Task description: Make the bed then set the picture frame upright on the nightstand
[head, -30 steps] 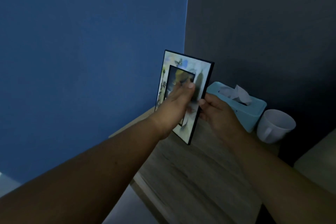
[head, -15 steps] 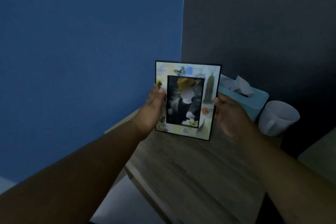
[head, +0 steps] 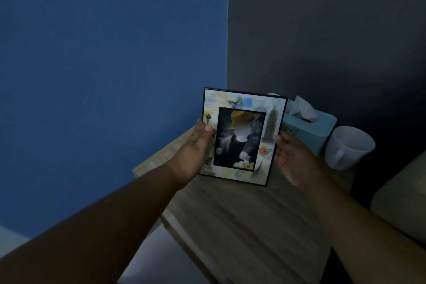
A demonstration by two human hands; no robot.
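Observation:
A picture frame (head: 242, 138) with a black edge, a pale printed border and a dark photo stands upright, facing me, its lower edge on the wooden nightstand (head: 249, 221). My left hand (head: 196, 152) grips its left edge, thumb on the front. My right hand (head: 291, 159) holds its right edge, fingers curled behind. The bed shows only as a pale corner (head: 401, 193) at the far right.
A light blue tissue box (head: 315, 131) with a tissue sticking out stands just behind the frame on the right. A white cup (head: 348, 147) sits beside it. A blue wall (head: 103, 76) and a dark grey wall (head: 322, 30) meet behind the nightstand.
The frame has turned from edge-on to face me and has come down onto the nightstand. My hands have shifted from its front and back to its two side edges.

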